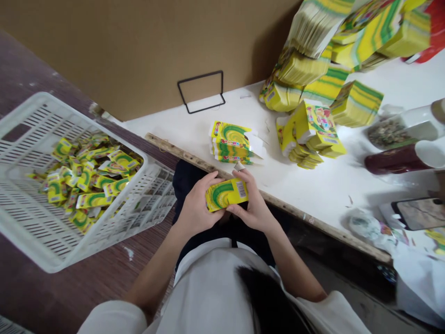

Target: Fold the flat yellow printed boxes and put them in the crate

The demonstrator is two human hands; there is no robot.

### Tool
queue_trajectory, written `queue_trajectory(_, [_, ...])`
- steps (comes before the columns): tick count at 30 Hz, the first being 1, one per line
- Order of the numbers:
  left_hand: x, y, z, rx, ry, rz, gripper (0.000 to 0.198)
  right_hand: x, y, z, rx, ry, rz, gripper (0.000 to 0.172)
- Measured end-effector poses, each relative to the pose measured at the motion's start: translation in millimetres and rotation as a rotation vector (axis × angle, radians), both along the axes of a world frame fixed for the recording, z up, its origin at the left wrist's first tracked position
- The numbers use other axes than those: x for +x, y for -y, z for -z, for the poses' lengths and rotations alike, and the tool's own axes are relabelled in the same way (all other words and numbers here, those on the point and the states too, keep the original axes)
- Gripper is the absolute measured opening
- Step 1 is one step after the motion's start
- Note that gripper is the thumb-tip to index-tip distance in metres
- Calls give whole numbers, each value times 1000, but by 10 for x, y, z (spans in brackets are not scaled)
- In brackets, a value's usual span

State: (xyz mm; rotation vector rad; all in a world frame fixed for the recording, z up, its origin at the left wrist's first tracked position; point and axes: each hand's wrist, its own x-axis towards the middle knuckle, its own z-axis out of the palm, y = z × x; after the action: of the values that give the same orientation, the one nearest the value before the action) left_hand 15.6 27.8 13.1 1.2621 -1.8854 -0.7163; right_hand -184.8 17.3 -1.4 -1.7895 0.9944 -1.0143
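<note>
On my remote view, my left hand (197,204) and right hand (256,206) both hold one yellow box (226,194), just on the near side of the table (292,183). From it, a small stack (231,141) lies at 12 o'clock, taller piles (313,69) at 1, the phone (419,213) at 3, the crate (104,232) of boxes (92,178) at 9.

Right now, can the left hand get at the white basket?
Likely yes: the left hand helps hold a yellow box, but the white basket stands close on that side, its top open, nothing visibly blocking.
</note>
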Motion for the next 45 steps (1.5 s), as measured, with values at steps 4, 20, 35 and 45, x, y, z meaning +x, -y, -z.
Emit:
queue_trajectory(4, [-77, -35, 85, 0, -35, -66, 82, 79, -22, 28, 77, 125, 119, 62])
queue_trajectory(20, [866, 238, 35, 281, -1249, -761, 56, 26, 879, 2, -135, -210, 550, 44])
queue_trajectory(35, [26, 178, 309, 695, -1138, -279, 56, 98, 892, -215, -97, -250, 456, 55])
queue_trajectory(45, [-128, 62, 578, 160, -523, -288, 44, 240, 181, -188, 280, 62, 202, 52])
